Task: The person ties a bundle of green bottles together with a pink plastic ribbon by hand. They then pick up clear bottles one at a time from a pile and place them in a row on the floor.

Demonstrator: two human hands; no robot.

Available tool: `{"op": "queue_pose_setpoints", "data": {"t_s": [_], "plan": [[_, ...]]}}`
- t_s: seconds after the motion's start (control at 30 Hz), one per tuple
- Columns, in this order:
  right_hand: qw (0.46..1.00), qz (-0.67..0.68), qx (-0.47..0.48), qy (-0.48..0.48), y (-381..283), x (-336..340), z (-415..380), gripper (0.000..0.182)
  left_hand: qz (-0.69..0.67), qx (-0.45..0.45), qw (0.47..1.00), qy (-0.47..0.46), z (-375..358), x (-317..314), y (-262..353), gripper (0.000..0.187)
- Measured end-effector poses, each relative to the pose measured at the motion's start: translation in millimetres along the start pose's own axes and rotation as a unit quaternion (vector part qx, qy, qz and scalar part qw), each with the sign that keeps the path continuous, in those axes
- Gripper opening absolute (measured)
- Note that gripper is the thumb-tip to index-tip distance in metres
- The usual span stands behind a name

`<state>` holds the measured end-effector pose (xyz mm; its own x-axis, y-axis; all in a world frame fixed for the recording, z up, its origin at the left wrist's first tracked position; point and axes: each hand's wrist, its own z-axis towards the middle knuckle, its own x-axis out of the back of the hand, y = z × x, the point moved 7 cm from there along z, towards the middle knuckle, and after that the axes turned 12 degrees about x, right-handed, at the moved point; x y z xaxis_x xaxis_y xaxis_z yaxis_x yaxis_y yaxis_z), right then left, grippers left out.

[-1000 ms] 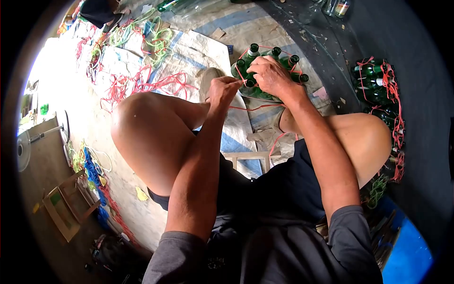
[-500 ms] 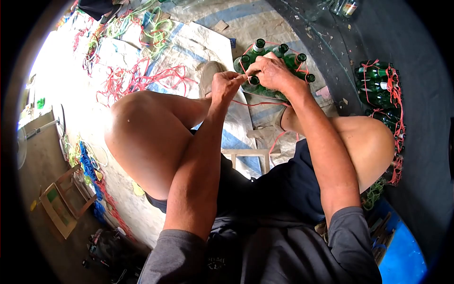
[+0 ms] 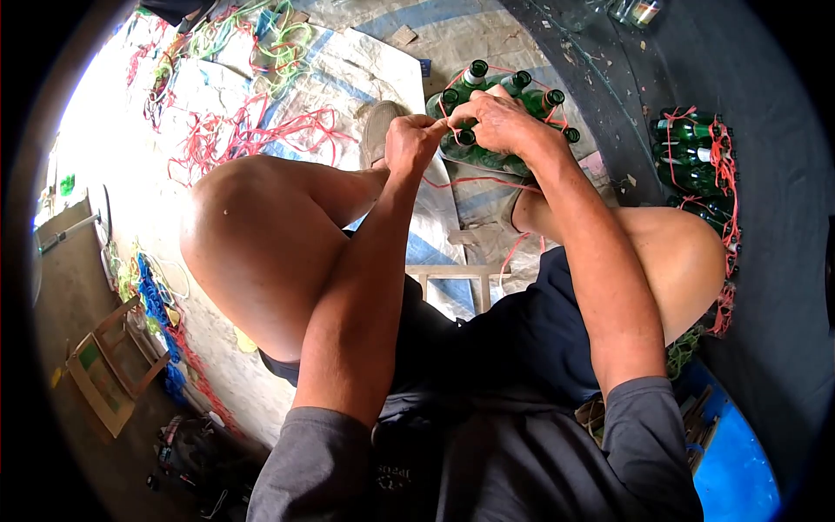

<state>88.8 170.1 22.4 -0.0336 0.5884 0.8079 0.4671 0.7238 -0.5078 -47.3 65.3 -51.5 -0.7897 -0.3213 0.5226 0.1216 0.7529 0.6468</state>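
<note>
A bundle of several green glass bottles (image 3: 541, 103) stands upright between my feet, with red plastic twine (image 3: 502, 69) running around the necks. My left hand (image 3: 410, 143) is closed in a pinch at the left side of the bundle, on the twine by the nearest left bottle neck. My right hand (image 3: 497, 120) lies over the bottles, its thumb and forefinger pinching the same twine close to the left fingertips. Its palm hides some of the necks. A loose length of twine trails below the bundle toward my right foot.
Tangled red twine (image 3: 252, 143) lies on the floor sheet at left, with green cords (image 3: 291, 52) beyond. More tied green bottles (image 3: 696, 165) lie on dark sheeting at right. A small wooden frame (image 3: 457, 272) is between my legs; a blue container (image 3: 739, 452) sits lower right.
Both hands have shifted slightly up in the view and stay close together, still pinching the twine. The bottle bundle also appears slightly higher, as the view has moved a little.
</note>
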Motion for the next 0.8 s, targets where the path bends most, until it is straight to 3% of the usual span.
{"op": "queue_pose_setpoints", "data": {"t_s": [0.27, 0.8], "plan": [[0.998, -0.055, -0.018, -0.021, -11.6, 7.7, -2.9, 0.046, 0.023, -0.006, 0.999, 0.022, 3.2, 2.8, 4.6, 0.043], [0.972, -0.18, 0.095, 0.117, -20.7, 25.9, -7.8, 0.006, -0.036, -0.029, 0.999, -0.019, 3.8, -11.7, 9.0, 0.05]]}}
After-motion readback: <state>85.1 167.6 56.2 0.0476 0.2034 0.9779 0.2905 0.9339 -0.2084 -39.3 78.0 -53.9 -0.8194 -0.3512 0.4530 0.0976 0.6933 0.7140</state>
